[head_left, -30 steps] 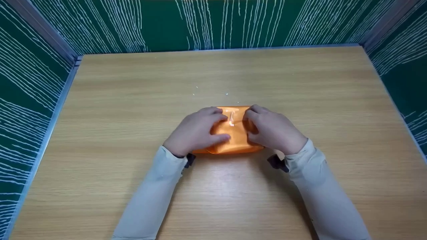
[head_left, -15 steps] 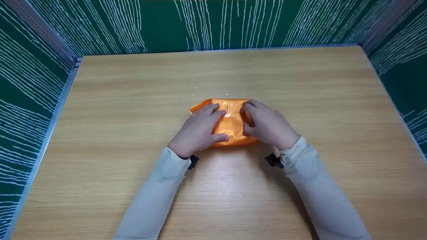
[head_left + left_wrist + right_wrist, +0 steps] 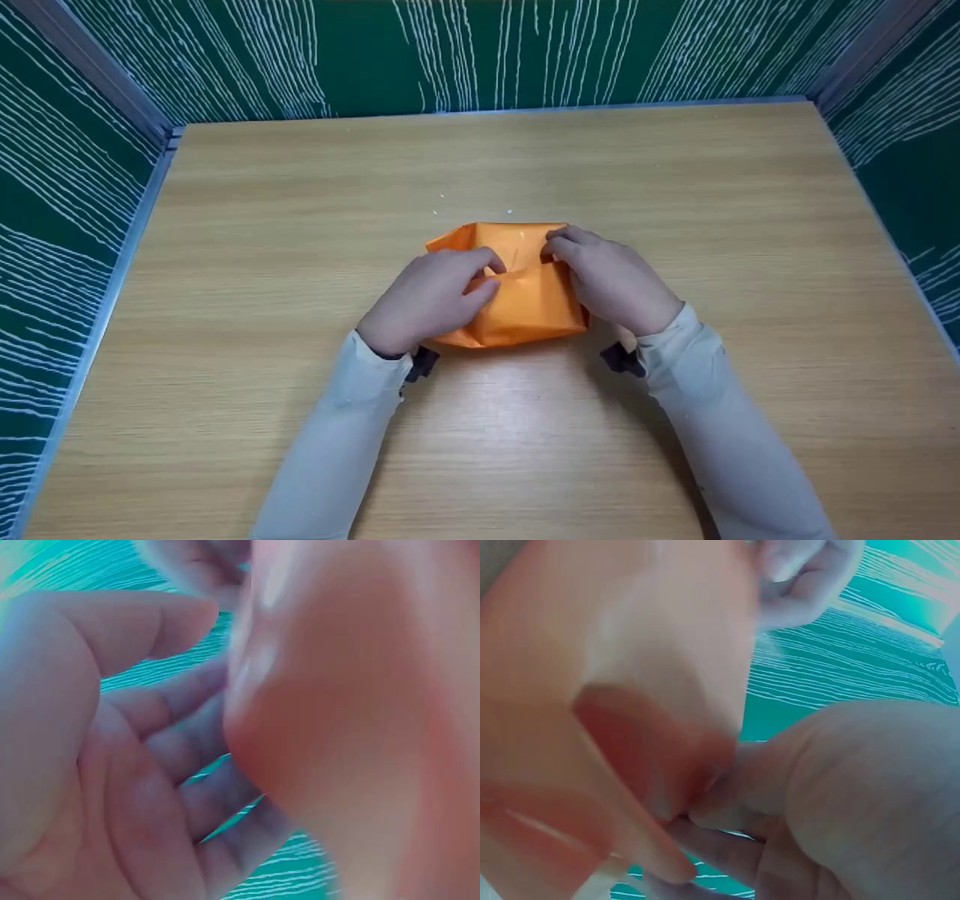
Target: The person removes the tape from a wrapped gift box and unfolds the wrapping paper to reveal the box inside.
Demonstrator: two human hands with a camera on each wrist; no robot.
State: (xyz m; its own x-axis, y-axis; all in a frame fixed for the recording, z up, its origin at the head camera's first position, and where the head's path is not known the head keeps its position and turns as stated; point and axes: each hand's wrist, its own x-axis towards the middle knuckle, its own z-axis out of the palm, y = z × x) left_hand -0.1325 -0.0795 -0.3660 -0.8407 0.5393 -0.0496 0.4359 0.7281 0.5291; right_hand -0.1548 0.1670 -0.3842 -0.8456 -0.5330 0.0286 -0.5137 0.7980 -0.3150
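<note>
A creased orange bag [image 3: 529, 304] lies in the middle of the table, its top raised in a fold across the middle. My left hand [image 3: 431, 292] is at its left side, with index finger and thumb apart beside the fold. In the left wrist view my left fingers [image 3: 187, 735] stretch behind the bag [image 3: 337, 705], and the thumb stands off from it. My right hand [image 3: 611, 281] grips the bag's right side with curled fingers. Seen from the right wrist, the thumb [image 3: 742, 780] pinches the edge of the bag [image 3: 667, 637] against the fingers.
A wood-grain table [image 3: 225, 262] surrounds the bag. Tiny white specks [image 3: 510, 211] lie beyond it. Green walls with white streaks [image 3: 375, 60] close off the back and both sides. A dark strap piece [image 3: 622, 360] hangs at the right wrist.
The bag first slid a little away from me. Since then its near part has spread toward me and a fold has risen across its top. My left hand has drawn back left.
</note>
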